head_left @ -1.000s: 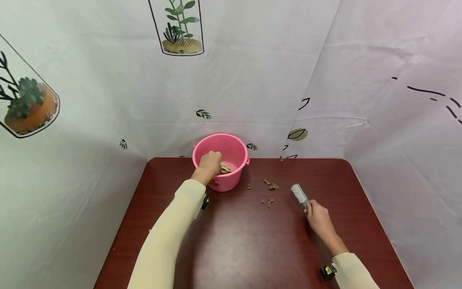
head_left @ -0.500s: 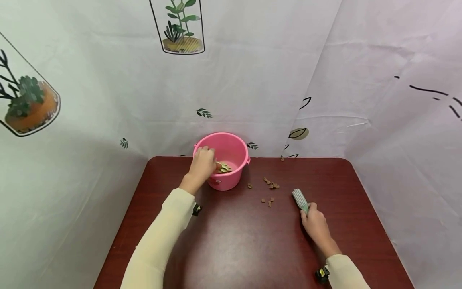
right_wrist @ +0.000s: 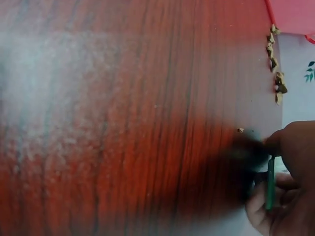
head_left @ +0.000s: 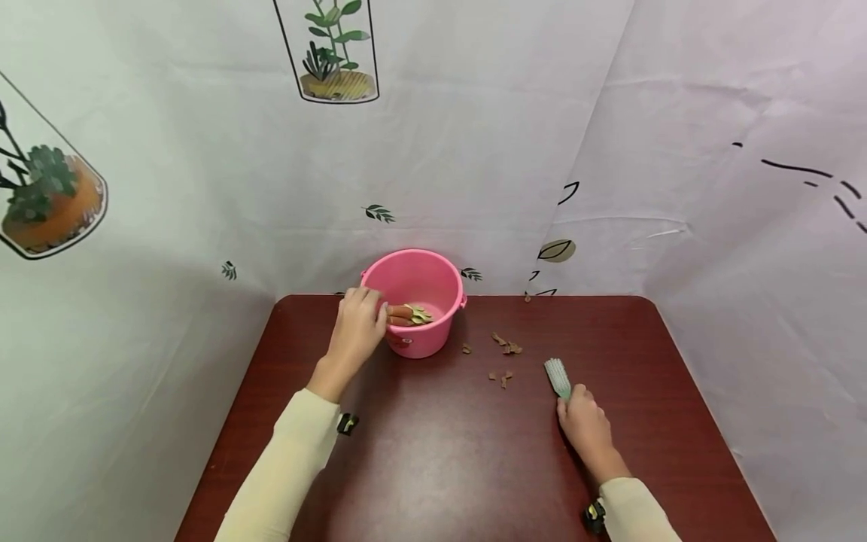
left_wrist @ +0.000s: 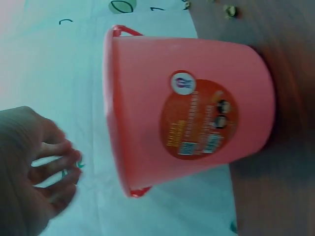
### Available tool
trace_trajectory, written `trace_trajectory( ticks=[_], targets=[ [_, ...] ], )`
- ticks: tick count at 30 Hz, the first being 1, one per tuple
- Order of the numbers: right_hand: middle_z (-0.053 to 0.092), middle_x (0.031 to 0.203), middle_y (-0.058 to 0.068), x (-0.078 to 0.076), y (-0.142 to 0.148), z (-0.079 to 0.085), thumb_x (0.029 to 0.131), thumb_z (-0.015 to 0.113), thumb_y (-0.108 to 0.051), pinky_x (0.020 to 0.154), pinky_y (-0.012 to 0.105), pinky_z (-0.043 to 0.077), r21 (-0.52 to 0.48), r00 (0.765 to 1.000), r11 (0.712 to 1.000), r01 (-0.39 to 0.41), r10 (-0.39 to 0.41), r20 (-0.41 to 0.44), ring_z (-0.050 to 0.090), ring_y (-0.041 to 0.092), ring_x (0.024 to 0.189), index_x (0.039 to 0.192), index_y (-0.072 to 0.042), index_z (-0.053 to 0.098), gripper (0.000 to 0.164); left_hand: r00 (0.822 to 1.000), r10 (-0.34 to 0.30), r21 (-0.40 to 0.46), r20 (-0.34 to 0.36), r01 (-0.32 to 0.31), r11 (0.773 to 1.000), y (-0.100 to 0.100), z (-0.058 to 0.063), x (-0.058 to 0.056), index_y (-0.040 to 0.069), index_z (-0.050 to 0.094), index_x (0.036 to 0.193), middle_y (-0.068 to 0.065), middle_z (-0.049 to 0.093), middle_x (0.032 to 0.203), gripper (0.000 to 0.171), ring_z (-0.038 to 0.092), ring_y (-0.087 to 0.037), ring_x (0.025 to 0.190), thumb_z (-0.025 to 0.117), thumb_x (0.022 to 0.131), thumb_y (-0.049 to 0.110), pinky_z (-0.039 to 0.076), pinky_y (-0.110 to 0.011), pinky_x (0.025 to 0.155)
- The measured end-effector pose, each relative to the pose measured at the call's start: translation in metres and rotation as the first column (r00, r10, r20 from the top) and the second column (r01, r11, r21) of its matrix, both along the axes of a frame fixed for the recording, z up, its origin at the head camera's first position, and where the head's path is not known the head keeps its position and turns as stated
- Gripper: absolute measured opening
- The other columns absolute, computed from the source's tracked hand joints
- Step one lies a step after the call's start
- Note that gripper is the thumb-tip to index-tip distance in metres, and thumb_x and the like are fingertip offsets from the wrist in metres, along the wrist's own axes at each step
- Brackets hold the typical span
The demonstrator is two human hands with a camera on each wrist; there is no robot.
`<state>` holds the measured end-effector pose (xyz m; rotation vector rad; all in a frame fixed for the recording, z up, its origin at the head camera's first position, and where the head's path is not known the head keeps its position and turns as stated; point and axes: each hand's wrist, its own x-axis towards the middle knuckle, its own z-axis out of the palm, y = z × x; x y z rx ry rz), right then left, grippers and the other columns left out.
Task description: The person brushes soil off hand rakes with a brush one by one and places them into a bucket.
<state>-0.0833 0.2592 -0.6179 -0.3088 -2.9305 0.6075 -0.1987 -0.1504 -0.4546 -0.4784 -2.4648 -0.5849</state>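
Note:
My left hand (head_left: 356, 324) is beside the left rim of a pink bucket (head_left: 436, 337), fingers loosely bent. In the left wrist view nothing shows between those fingers, and a gap separates them from the bucket rim (left_wrist: 112, 108). Inside the bucket lie long orange-brown pieces (head_left: 400, 312) with pale yellow-green leafy pieces (head_left: 421, 317); their kind is unclear. At the right, my right hand (head_left: 586, 427) grips the green handle of a brush (head_left: 558, 377), its pale bristles facing up. The right wrist view shows the fingers around the green handle (right_wrist: 270, 184).
Small brown scraps (head_left: 506, 345) lie between bucket and brush, with more scraps (head_left: 503, 378) nearer the front and one scrap (head_left: 466, 348) beside the bucket. The bucket stands at the back edge of the dark red table (head_left: 460, 467), close to a white patterned cloth (head_left: 488, 188).
My left hand has come up out of the bucket and moved left past its rim, uncovering the orange-brown pieces. The right hand and brush have shifted slightly towards the front and left.

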Motion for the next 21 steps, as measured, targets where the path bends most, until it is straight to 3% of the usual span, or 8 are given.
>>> trace_trajectory(
  ticks=[2, 4, 7, 9, 13, 21],
  targets=[
    [0.058, 0.082, 0.027, 0.001, -0.003, 0.001, 0.095, 0.066, -0.017, 0.054, 0.062, 0.050, 0.037, 1.000, 0.999, 0.002, -0.002, -0.003, 0.063, 0.051, 0.067, 0.095, 0.008, 0.049, 0.030, 0.993, -0.036, 0.066, -0.109, 0.043, 0.997, -0.007, -0.008, 0.007, -0.005, 0.070, 0.095, -0.020, 0.069, 0.093, 0.008, 0.061, -0.041, 0.095, 0.070, 0.091, 0.001, 0.048, -0.054, 0.087],
    [0.057, 0.080, 0.026, 0.000, -0.005, 0.002, 0.095, 0.067, -0.017, 0.053, 0.061, 0.050, 0.070, 1.000, 0.998, -0.002, 0.002, -0.007, 0.062, 0.048, 0.066, 0.093, 0.008, 0.050, 0.030, 0.976, -0.058, 0.118, -0.212, 0.084, 0.989, -0.016, -0.018, 0.015, -0.006, 0.070, 0.093, -0.019, 0.068, 0.091, 0.006, 0.061, -0.041, 0.092, 0.070, 0.089, -0.002, 0.047, -0.053, 0.083],
    [0.058, 0.078, 0.025, 0.000, -0.007, 0.004, 0.094, 0.069, -0.018, 0.053, 0.062, 0.050, 0.109, 1.000, 0.994, 0.002, 0.000, -0.020, 0.061, 0.047, 0.065, 0.090, 0.007, 0.050, 0.031, 0.951, -0.063, 0.167, -0.302, 0.118, 0.979, -0.028, -0.033, 0.025, -0.006, 0.069, 0.092, -0.019, 0.067, 0.088, 0.006, 0.060, -0.041, 0.088, 0.070, 0.086, -0.006, 0.045, -0.051, 0.078],
    [0.058, 0.077, 0.024, -0.001, -0.008, 0.005, 0.093, 0.070, -0.019, 0.053, 0.062, 0.049, 0.130, 1.000, 0.991, 0.003, -0.001, -0.018, 0.060, 0.046, 0.066, 0.090, 0.007, 0.051, 0.032, 0.950, -0.050, 0.174, -0.310, 0.108, 0.979, -0.036, -0.042, 0.030, -0.005, 0.069, 0.091, -0.018, 0.066, 0.087, 0.006, 0.060, -0.041, 0.087, 0.069, 0.086, -0.007, 0.044, -0.050, 0.076],
    [0.059, 0.077, 0.025, -0.001, -0.009, 0.006, 0.093, 0.069, -0.022, 0.055, 0.063, 0.049, 0.143, 1.000, 0.990, 0.009, -0.009, 0.002, 0.060, 0.046, 0.068, 0.091, 0.007, 0.053, 0.033, 0.964, -0.008, 0.168, -0.267, 0.054, 0.984, -0.049, -0.058, 0.038, -0.004, 0.068, 0.090, -0.017, 0.066, 0.086, 0.007, 0.061, -0.040, 0.087, 0.069, 0.084, -0.007, 0.043, -0.050, 0.074],
    [0.062, 0.075, 0.025, -0.004, -0.012, 0.004, 0.094, 0.068, -0.025, 0.056, 0.064, 0.049, 0.129, 1.000, 0.992, 0.007, -0.010, 0.020, 0.062, 0.047, 0.065, 0.090, 0.006, 0.054, 0.035, 0.982, 0.020, 0.089, -0.190, -0.003, 0.996, -0.064, -0.084, 0.050, -0.002, 0.067, 0.087, -0.017, 0.065, 0.085, 0.006, 0.061, -0.042, 0.085, 0.070, 0.083, -0.004, 0.044, -0.051, 0.070]
  ],
)
